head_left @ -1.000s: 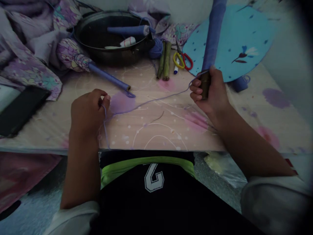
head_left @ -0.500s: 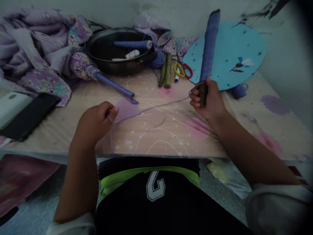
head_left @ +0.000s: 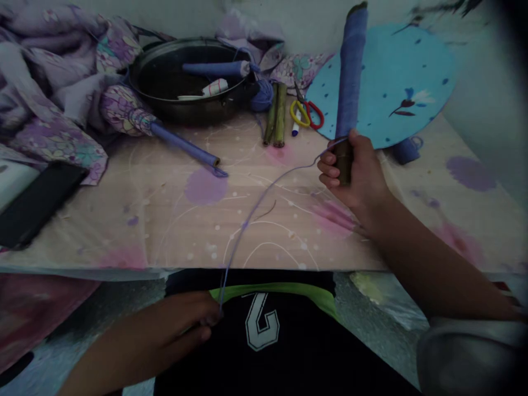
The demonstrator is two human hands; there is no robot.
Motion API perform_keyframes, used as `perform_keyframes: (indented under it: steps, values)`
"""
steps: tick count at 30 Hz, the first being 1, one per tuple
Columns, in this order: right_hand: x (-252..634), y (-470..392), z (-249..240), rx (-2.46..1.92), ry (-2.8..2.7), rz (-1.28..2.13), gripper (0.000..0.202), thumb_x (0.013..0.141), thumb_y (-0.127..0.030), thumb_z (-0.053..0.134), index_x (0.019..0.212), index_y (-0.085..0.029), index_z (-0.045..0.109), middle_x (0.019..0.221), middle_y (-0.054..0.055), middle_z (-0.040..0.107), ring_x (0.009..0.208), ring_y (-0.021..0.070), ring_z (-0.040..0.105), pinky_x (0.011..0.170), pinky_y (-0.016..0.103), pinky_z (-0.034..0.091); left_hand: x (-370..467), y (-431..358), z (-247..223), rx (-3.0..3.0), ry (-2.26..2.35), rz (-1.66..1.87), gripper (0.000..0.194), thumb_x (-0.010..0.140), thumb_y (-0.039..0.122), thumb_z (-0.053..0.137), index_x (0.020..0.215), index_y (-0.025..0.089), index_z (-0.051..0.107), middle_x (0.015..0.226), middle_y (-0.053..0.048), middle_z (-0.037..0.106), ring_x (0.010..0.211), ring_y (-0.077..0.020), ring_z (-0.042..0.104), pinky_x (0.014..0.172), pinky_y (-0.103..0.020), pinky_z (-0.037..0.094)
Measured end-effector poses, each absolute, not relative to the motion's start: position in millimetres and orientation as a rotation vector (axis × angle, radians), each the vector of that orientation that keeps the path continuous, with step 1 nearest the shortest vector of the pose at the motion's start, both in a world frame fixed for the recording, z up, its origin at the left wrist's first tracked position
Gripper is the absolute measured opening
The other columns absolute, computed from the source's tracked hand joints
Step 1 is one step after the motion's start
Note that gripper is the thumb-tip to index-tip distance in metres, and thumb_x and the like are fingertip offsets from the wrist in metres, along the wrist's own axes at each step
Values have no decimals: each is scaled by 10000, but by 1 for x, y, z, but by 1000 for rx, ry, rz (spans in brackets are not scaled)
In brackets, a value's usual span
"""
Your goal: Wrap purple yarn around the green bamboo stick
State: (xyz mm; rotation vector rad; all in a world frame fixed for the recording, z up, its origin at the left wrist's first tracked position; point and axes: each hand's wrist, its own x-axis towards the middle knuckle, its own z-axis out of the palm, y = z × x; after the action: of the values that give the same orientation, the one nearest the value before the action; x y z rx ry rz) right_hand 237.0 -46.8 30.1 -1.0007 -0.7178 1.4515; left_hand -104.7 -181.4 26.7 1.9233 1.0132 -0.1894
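Observation:
A thick stick (head_left: 351, 74) wrapped in purple-blue yarn stands nearly upright in my right hand (head_left: 361, 170), whose fingers close round its bare brown lower end. From there the loose yarn (head_left: 264, 193) curves down over the table and past its front edge. My left hand (head_left: 198, 319), low in front of the black shirt, pinches the yarn with its fingers pressed together.
Behind lie a black pan (head_left: 185, 110) holding a wrapped stick, a yarn ball (head_left: 263, 96), green sticks (head_left: 280, 115), scissors (head_left: 300, 113) and a blue round board (head_left: 412, 82). Leftward are floral cloth (head_left: 61, 82), a cloth-headed wrapped stick (head_left: 185, 146) and a black phone (head_left: 43, 203).
My left hand has moved down and toward my body, below the table edge, drawing the yarn with it. My right hand still holds the stick in nearly the same place.

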Motion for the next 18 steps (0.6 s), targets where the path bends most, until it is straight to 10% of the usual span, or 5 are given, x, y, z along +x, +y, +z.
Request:
perform_keyframes:
  steps: [10,18]
  values:
    - [240,-50,30,-986,-782,1482,337,808,-492,568,659,-203,478,579,-37,419,420,67,314,359,213,212,-65,-167,-66,1957,1314,-259,350,882,339,434,1140,183,613,1187,-143,637,1103,-305,581,937,-474,451]
    - [232,-64,29,-942,-938,1512,305,793,-501,599,755,-209,522,570,-41,437,398,67,346,343,211,233,-76,-173,-5,2080,1008,50,282,920,280,371,917,225,648,878,-41,684,800,-167,621,758,-289,489]
